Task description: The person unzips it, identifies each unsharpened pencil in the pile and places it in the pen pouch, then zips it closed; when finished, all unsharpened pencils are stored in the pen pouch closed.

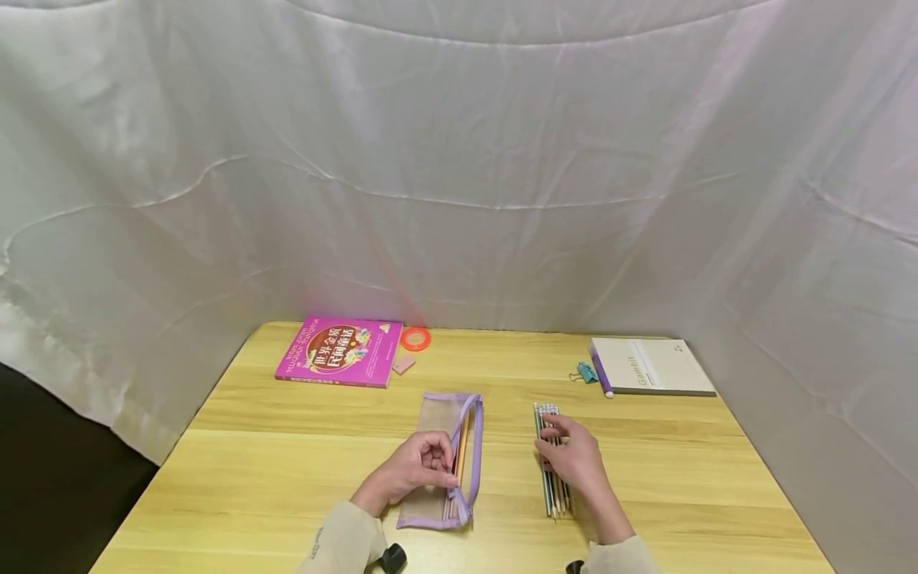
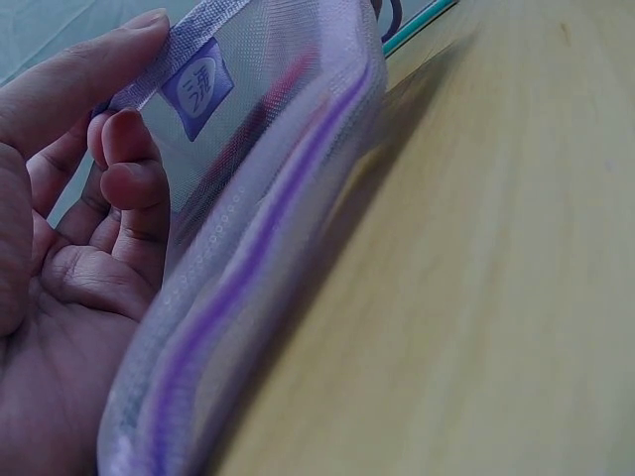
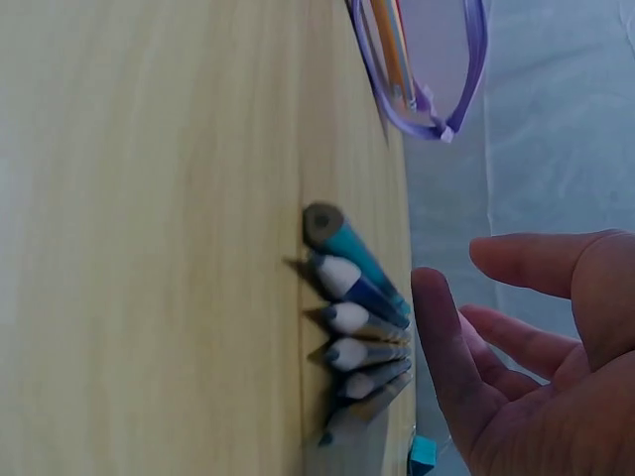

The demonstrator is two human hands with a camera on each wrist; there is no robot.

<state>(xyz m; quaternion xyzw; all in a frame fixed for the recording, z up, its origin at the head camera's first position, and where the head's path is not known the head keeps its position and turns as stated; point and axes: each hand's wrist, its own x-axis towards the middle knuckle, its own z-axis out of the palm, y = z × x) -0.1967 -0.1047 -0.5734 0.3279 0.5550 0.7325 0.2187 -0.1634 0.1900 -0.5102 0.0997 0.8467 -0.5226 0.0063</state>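
A mesh pencil case (image 1: pixel 439 414) with lilac edging and a zip lies unzipped in the middle of the table. Orange and dark reddish pencils (image 1: pixel 462 448) show inside its opening. My left hand (image 1: pixel 416 466) pinches the lilac edge of the case between thumb and fingers, beside a small purple label (image 2: pixel 198 87). To the right, several pencils (image 1: pixel 552 496) lie side by side, mostly sharpened, their points toward me; a teal one (image 3: pixel 342 238) has a flat end. Over this row hovers my right hand (image 1: pixel 574 456), fingers loosely bent, thumb and forefinger apart with nothing between them.
At the back left lies a pink book (image 1: pixel 373 363), with an orange tape roll (image 1: pixel 416 339) and a pink eraser (image 1: pixel 404 364) beside it. A notebook (image 1: pixel 660 363), purple marker (image 1: pixel 601 368) and teal binder clip (image 1: pixel 587 372) are at the back right. Grey curtains (image 1: pixel 495 239) enclose the table.
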